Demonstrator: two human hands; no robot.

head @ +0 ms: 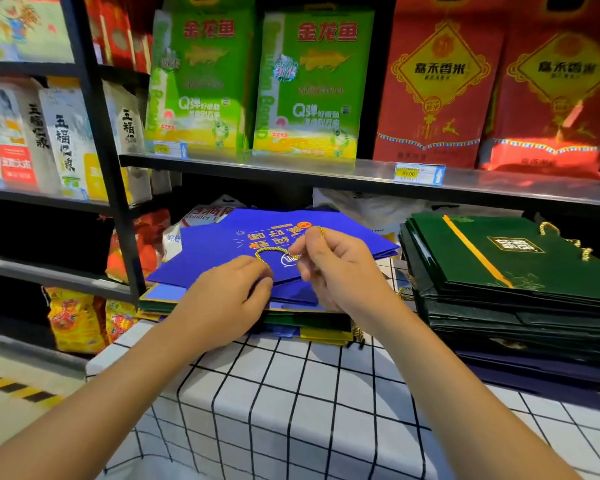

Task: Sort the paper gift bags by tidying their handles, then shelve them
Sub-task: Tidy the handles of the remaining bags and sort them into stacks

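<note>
A flat, folded royal-blue paper gift bag with gold and white printed characters lies on top of a loose pile of similar blue, green and yellow-edged bags, at the middle of a table covered by a white cloth with a thin black grid. Its twisted gold cord handle arcs up off the smooth paper face. The left hand lies on the near edge of the blue bag, its fingertips pinching the left end of the cord loop. The right hand has curled fingers pinching the cord's other end, and a short piece of cord shows above its knuckles. To the right, just beside the pile, sits a neat stack of glossy dark-green paper bags with a diagonal gold stripe and their own gold cord handles. Above, on the far side, a grey metal shelf carries 2 green rice packs and 2 red ones, with a yellow price tag on its front edge.
</note>
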